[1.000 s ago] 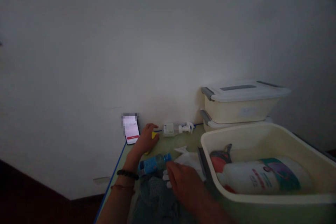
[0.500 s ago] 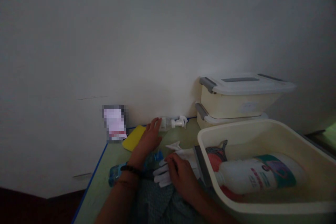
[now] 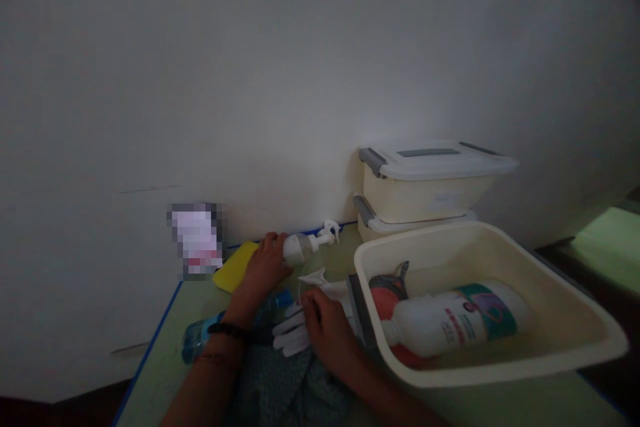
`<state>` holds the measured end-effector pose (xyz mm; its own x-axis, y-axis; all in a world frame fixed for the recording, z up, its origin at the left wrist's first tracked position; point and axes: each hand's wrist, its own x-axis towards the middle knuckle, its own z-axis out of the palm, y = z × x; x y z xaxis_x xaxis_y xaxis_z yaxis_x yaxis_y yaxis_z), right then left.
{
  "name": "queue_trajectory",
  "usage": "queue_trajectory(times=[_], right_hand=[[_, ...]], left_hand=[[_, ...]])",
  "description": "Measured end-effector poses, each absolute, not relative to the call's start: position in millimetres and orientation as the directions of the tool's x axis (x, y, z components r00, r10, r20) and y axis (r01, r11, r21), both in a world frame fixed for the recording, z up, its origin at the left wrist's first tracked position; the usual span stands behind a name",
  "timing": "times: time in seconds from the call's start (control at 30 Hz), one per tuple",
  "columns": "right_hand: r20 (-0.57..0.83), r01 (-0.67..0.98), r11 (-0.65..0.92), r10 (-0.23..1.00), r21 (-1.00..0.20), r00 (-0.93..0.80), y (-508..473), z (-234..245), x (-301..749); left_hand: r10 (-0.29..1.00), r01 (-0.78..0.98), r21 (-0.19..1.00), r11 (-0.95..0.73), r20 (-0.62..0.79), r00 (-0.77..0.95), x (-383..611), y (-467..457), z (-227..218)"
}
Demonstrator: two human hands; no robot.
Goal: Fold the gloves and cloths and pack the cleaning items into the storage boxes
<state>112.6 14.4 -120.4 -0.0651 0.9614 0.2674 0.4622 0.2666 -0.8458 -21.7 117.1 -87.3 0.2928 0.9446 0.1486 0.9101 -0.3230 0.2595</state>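
My left hand (image 3: 267, 263) is closed round the base of a clear spray bottle (image 3: 299, 249) with a white trigger head, which lies on its side near the wall. Beside that wrist is a yellow cloth or pad (image 3: 236, 268), its kind unclear. A blue bottle (image 3: 197, 337) lies partly under my left forearm. My right hand (image 3: 327, 323) rests over white gloves (image 3: 291, 333), fingers curled; whether they pinch anything is hidden. A grey-green towel (image 3: 280, 383) lies below both hands.
To the right stands an open cream bin (image 3: 565, 363) holding a large white bottle (image 3: 455, 323) and a red-and-grey cloth item (image 3: 385, 293). Behind it are two stacked lidded boxes (image 3: 425, 193). A blurred-out upright object (image 3: 197, 240) stands against the wall at the table's left corner.
My left hand has closed on the spray bottle and drawn it slightly nearer, turning it a little. My right hand stays by the gloves. The whole view has shifted to the right.
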Motion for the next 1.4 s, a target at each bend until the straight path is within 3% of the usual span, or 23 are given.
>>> queue_trajectory(times=[0.23,0.37,0.47,0.57,0.63,0.8,1.0,1.07,1.3,1.4], right_hand=[[0.289,0.41,0.26,0.957,-0.874,0.011,15.2,-125.1,112.1],[0.299,0.373,0.26,0.953,-0.891,0.05,13.3,-128.3,110.8],[0.305,0.353,0.267,0.951,-0.897,0.055,11.5,-131.1,111.0],[0.316,0.33,0.289,0.948,-0.898,0.029,7.9,-131.8,111.0],[0.304,0.266,0.289,0.953,-0.92,0.015,3.2,-128.3,109.3],[0.215,-0.091,0.212,0.976,-0.973,-0.022,-17.1,-95.7,99.8],[0.332,-0.185,0.323,0.943,-0.928,-0.019,-29.8,-30.6,111.7],[0.369,-0.157,0.366,0.929,-0.917,0.012,-26.2,-13.1,123.5],[0.342,0.263,0.339,0.939,-0.903,-0.034,-23.2,30.9,162.4],[0.235,0.429,0.303,0.95,-0.851,-0.205,-25.4,49.9,184.1]], left_hand=[[0.907,0.846,0.328,-0.42,0.151,0.392,-37.9,114.0,-58.7],[0.87,0.787,0.38,-0.486,0.297,0.394,-54.4,98.4,-17.5],[0.866,0.695,0.531,-0.485,0.401,0.298,-69.2,79.9,8.5],[0.894,0.545,0.709,-0.448,0.374,0.247,-81.0,60.3,25.2],[0.881,0.484,0.736,-0.473,0.41,0.238,-85.3,48.3,32.8],[0.836,0.422,0.723,-0.547,0.503,0.221,-88.0,29.7,41.7],[0.799,0.111,0.798,-0.592,0.563,0.212,-85.5,33.0,30.9],[0.796,0.082,0.803,-0.59,0.562,0.224,-79.0,34.5,27.1],[0.838,-0.089,0.847,-0.525,0.532,0.119,-37.4,23.4,21.2],[0.811,-0.01,0.814,-0.581,0.58,0.07,-25.9,16.0,19.2]])
